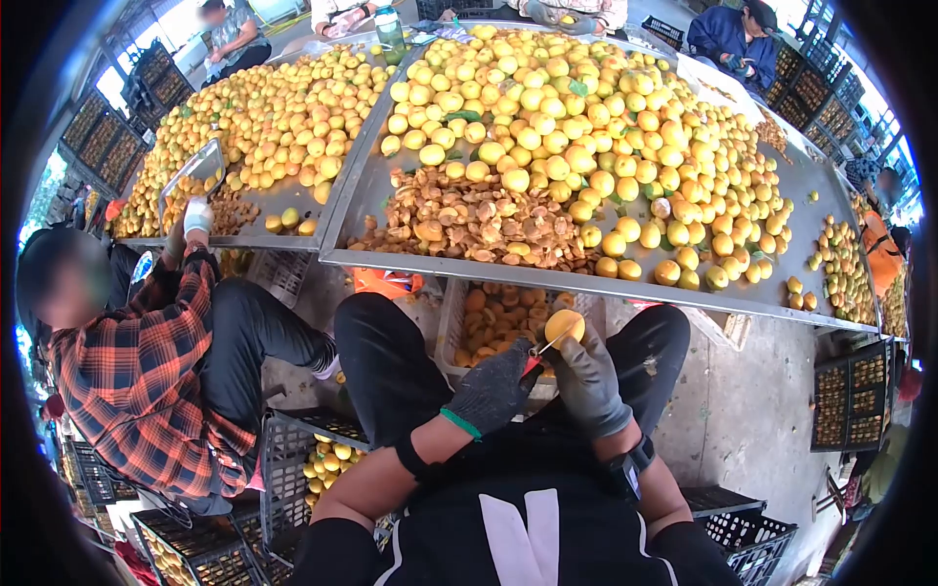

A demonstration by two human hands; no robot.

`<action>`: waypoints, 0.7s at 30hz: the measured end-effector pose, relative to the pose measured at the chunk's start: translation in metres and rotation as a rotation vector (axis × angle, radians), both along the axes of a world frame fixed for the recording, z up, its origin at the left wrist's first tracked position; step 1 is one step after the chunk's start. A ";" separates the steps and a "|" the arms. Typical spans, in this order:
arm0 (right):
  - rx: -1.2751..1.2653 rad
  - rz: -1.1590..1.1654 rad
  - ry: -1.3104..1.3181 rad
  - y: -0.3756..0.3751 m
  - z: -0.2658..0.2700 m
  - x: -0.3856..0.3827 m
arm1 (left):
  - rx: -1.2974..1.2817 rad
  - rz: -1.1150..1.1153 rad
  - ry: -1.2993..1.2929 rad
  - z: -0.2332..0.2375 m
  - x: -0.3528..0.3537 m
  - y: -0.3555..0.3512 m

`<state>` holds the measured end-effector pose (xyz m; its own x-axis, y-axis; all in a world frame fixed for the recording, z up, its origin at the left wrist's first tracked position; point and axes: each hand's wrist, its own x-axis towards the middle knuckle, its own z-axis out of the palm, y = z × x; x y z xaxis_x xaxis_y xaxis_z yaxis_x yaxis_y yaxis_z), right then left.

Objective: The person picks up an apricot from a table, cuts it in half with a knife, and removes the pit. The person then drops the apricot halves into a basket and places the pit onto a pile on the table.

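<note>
My left hand [491, 388], in a dark knit glove with a green cuff, is closed round the red handle of a small knife [532, 364]. Its thin blade reaches up against a yellow apricot [565, 329]. My right hand [592, 386], in a grey glove, grips that apricot from the right, fingers wrapped behind it. Both hands are between my knees, over the near side of a crate [447, 327] holding cut, orange-coloured apricot pieces [493, 317]. Beyond it, a metal table [469, 266] bears heaped whole apricots [547, 107] and a mound of brown pits [479, 220].
A person in a plaid shirt [147, 371] sits close on my left, one gloved hand at the table. Black crates stand at my left [283, 469] and right [743, 537]. An orange bag [386, 281] lies under the table edge. Other people sit across the table.
</note>
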<state>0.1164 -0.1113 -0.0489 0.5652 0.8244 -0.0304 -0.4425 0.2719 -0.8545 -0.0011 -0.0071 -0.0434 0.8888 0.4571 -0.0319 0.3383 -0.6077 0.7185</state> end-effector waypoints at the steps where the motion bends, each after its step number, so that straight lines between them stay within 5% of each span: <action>1: 0.000 0.003 0.000 -0.002 -0.001 0.002 | 0.036 -0.014 -0.015 -0.003 0.000 -0.001; 4: -0.059 0.069 -0.193 -0.007 -0.001 0.003 | 0.091 -0.007 -0.044 -0.006 -0.001 -0.004; 9: 0.030 0.031 0.099 -0.004 -0.006 -0.004 | 0.234 -0.004 -0.121 -0.020 -0.004 0.000; 13: 0.032 0.047 0.071 -0.006 -0.006 -0.003 | 0.234 -0.011 -0.120 -0.024 -0.004 0.004; 21: -0.121 -0.091 -0.295 -0.004 0.003 -0.005 | 0.175 -0.094 -0.142 -0.035 0.001 0.018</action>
<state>0.1112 -0.1153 -0.0463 0.6355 0.7704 0.0511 -0.1500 0.1881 -0.9706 0.0000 0.0111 -0.0781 0.9177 0.3595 0.1688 0.1772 -0.7510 0.6361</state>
